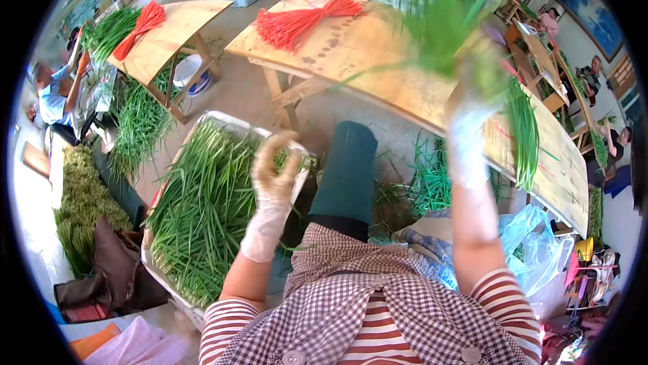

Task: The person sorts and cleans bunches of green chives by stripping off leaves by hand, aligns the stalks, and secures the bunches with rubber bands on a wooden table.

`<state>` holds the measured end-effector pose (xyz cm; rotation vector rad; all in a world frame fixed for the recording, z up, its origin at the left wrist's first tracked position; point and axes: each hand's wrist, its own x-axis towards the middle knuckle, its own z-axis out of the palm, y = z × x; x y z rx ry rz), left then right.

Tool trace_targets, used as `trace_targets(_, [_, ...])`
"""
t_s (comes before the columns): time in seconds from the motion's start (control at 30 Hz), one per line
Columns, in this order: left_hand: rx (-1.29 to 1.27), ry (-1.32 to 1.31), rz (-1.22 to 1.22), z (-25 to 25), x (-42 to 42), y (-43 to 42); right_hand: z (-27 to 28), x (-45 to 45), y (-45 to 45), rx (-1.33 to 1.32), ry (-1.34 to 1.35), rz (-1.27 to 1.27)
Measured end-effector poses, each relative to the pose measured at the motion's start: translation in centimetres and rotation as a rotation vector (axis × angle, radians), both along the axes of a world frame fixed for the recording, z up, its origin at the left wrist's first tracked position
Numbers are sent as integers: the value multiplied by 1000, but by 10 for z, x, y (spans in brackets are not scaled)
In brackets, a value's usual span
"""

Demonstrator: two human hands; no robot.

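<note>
My right hand point(476, 98), in a pale glove, is raised over the wooden table and closed around a bunch of garlic chives point(442, 24). The leaves fan up and to the left, smeared by motion. Over the right edge of a white crate point(223, 117) hangs my gloved left hand point(275, 169), its fingers half curled and apart with nothing between them. Long loose garlic chives point(199, 203) fill that crate. Another bundle of chives point(523, 135) lies across the table's near edge, just right of my right hand.
A bundle of red ties point(307, 19) lies on the wooden table point(398, 85). A second table point(182, 24) at left bears more ties and greens. A white bucket point(192, 71) stands below it. Loose greens point(432, 179) and blue plastic bags point(533, 237) are nearby. Other people work at both sides.
</note>
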<state>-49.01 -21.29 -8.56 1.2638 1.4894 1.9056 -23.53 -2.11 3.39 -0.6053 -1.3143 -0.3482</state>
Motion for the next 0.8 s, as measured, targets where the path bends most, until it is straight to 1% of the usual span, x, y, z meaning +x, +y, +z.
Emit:
trace_targets(0.03, [-113, -172, -150, -6, 18, 7, -27, 0, -20, -160, 79, 316])
trace_targets(0.07, [-199, -355, -306, -10, 35, 12, -53, -1, -40, -309, 242, 659])
trace_targets(0.1, [-339, -433, -398, -6, 49, 14, -80, -2, -59, -441, 446, 915])
trace_targets(0.17, [-418, -453, -681, -22, 60, 21, -93, 4, -80, -179, -40, 550])
trace_targets(0.23, [-530, -559, -887, -32, 75, 23, -89, 17, -97, -232, -59, 519])
trace_targets(0.27, [-510, -526, -1065, -37, 83, 25, -86, 22, -104, -259, -67, 505])
trace_targets(0.3, [-588, -509, -1212, -39, 92, 26, -85, 26, -110, -268, -34, 509])
trace_targets(0.37, [-601, -875, -1521, -44, 123, 23, -82, 32, -117, -283, 23, 530])
trace_targets(0.4, [-511, -1017, -1596, -50, 142, 18, -81, 33, -119, -246, 16, 532])
trace_targets(0.43, [-412, -1160, -1664, -54, 160, 17, -80, 35, -126, -271, 8, 543])
trace_targets(0.47, [-250, -1177, -1688, -37, 174, 16, -79, 39, -134, -274, -23, 555])
trace_targets(0.5, [-198, -1258, -1541, -25, 184, 20, -76, 43, -142, -278, -54, 567])
trace_targets(0.53, [-148, -1331, -1389, -14, 192, 28, -68, 50, -151, -287, -180, 567])
trace_targets(0.57, [-77, -1352, -1332, 5, 192, 38, -63, 51, -171, -361, -59, 673])
trace_targets(0.6, [-6, -1371, -1275, 23, 192, 49, -60, 57, -180, -332, -111, 774])
trace_targets(0.63, [84, -1343, -1316, 49, 181, 61, -59, 64, -185, -302, -162, 872])
trace_targets(0.67, [30, -1299, -1186, 73, 173, 69, -73, 63, -178, -105, -145, 942])
trace_targets(0.7, [-21, -1251, -1058, 92, 165, 80, -82, 76, -177, -103, -234, 1003])
trace_targets(0.73, [-78, -994, -981, 106, 154, 102, -79, 85, -176, -183, -371, 906])
trace_targets(0.77, [-113, -852, -923, 125, 148, 116, -72, 93, -173, -259, -502, 802])
trace_targets(0.8, [-151, -712, -863, 144, 141, 130, -58, 103, -169, -443, -579, 713])
